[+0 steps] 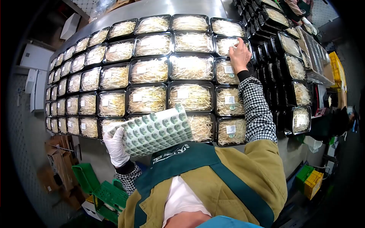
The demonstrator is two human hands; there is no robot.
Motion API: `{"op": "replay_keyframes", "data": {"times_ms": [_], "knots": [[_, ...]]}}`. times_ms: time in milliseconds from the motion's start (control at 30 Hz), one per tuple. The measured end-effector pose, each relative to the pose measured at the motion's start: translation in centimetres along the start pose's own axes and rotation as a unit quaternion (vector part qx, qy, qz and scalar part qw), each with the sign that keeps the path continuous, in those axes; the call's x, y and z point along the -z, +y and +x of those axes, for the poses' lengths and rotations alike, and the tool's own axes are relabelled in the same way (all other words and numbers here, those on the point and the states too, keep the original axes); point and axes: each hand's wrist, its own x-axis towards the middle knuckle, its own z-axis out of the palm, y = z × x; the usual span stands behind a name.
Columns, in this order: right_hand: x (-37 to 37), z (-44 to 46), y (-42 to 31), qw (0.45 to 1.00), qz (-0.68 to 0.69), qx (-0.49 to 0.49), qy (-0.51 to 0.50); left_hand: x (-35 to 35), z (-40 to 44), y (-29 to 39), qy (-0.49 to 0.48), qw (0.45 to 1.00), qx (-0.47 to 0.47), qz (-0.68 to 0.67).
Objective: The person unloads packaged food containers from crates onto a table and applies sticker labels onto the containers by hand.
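My left hand (115,146), in a white glove, grips the edge of a sheet of stickers (156,129) printed with rows of small green labels. The sheet is held tilted above the nearest row of packs. My right hand (240,57), bare, is over a pack of bean sprouts (224,45) in the second row from the back, right column. Its fingers are bent together at the film; anything between them is too small to make out. Nearer packs in that column, such as this pack (230,131), carry a white label and a round green sticker.
Several rows of film-covered sprout packs (148,98) in black trays cover the metal table (152,7). Stacked packs (294,68) rise close on the right. Another person's gloved hand (308,24) is at the far right. Green crates (108,193) stand on the floor at lower left.
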Motion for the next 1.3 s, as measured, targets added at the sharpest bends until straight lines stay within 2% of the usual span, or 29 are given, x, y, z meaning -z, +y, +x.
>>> {"op": "replay_keyframes", "data": {"times_ms": [67, 100, 233, 300, 367, 433, 467, 533, 567, 600, 633, 667, 700, 733, 767, 800, 833, 900, 1000, 1033, 1100, 1133, 1167, 1267, 1300], "knots": [[0.8, 1.3, 0.0, 0.991, -0.108, 0.058, 0.056, 0.2, 0.2, -0.1, 0.018, 1.0, -0.006, 0.002], [0.4, 2.3, 1.0, 0.994, -0.1, 0.031, 0.013, 0.2, 0.2, -0.1, 0.028, 1.0, -0.009, 0.004], [-5.1, 7.9, 3.8, 0.993, 0.096, -0.02, 0.063, -0.8, -0.5, 0.8, 0.052, 0.997, 0.011, -0.05], [-7.2, 10.3, 2.7, 0.983, 0.168, -0.038, 0.06, -0.4, -0.8, 0.8, 0.047, 0.999, -0.003, -0.017], [-8.6, 11.2, 1.7, 0.989, 0.111, -0.094, 0.0, -0.4, -0.9, 0.9, 0.052, 0.999, -0.01, -0.002], [-7.6, 10.3, -0.2, 0.997, -0.052, -0.047, 0.01, -0.5, -1.2, 1.0, 0.067, 0.998, -0.011, -0.007], [-7.6, 10.1, 0.1, 0.997, -0.055, -0.006, 0.049, -0.5, -1.6, 1.1, 0.086, 0.996, 0.0, -0.013], [-8.3, 10.5, 2.7, 0.996, -0.077, -0.012, 0.032, -0.7, -1.7, 1.4, 0.132, 0.989, 0.025, 0.055], [-6.9, 9.9, 1.4, 0.998, -0.024, 0.004, 0.053, -1.1, -1.8, 1.8, 0.153, 0.984, 0.037, 0.085], [-6.7, 9.9, 1.2, 0.998, 0.037, 0.042, 0.015, -1.1, -2.0, 1.9, 0.144, 0.986, 0.042, 0.074], [-3.2, 8.1, -2.6, 0.981, 0.162, 0.077, -0.073, -1.0, -2.3, 2.0, 0.134, 0.988, 0.046, 0.063], [-0.2, 5.8, -6.5, 0.925, 0.308, 0.065, -0.213, -1.3, -2.3, 2.2, 0.124, 0.99, 0.044, 0.058], [1.8, 3.0, -9.6, 0.809, 0.472, 0.098, -0.336, -1.5, -2.5, 2.5, 0.113, 0.991, 0.042, 0.053], [5.0, 0.7, -12.8, 0.748, 0.444, 0.165, -0.465, -1.2, -3.0, 2.6, 0.11, 0.991, 0.038, 0.06], [6.9, -2.1, -15.0, 0.69, 0.476, 0.238, -0.491, -1.1, -3.0, 2.5, 0.094, 0.993, 0.032, 0.064], [9.9, -3.8, -17.7, 0.643, 0.45, 0.323, -0.529, -1.2, -3.1, 2.7, 0.079, 0.996, 0.017, 0.046], [12.4, -5.5, -19.4, 0.652, 0.388, 0.33, -0.562, -1.1, -3.5, 2.8, 0.079, 0.996, 0.024, 0.039], [13.6, -8.1, -20.8, 0.682, 0.334, 0.459, -0.462, -0.1, -4.2, 2.5, 0.071, 0.996, 0.013, 0.047], [15.6, -10.0, -22.7, 0.712, 0.268, 0.495, -0.42, 2.7, -5.1, 2.6, 0.056, 0.996, -0.012, 0.07], [14.7, -11.0, -22.8, 0.717, 0.334, 0.492, -0.364, 3.9, -5.5, 2.4, 0.05, 0.995, -0.021, 0.079], [15.5, -13.7, -23.9, 0.784, 0.449, 0.217, -0.371, 6.3, -6.3, 2.0, 0.037, 0.991, -0.043, 0.119], [15.7, -14.8, -24.7, 0.785, 0.46, 0.228, -0.347, 7.2, -6.7, 2.2, 0.022, 0.992, -0.045, 0.117], [15.7, -16.5, -25.8, 0.752, 0.479, 0.254, -0.374, 8.1, -7.0, 2.5, 0.008, 0.992, -0.046, 0.115], [17.9, -20.8, -28.8, 0.756, 0.337, 0.418, -0.374, 11.3, -7.6, 3.3, -0.004, 0.99, -0.074, 0.118], [18.1, -21.4, -29.3, 0.761, 0.308, 0.433, -0.373, 12.3, -7.6, 3.4, -0.006, 0.99, -0.08, 0.113]]}}
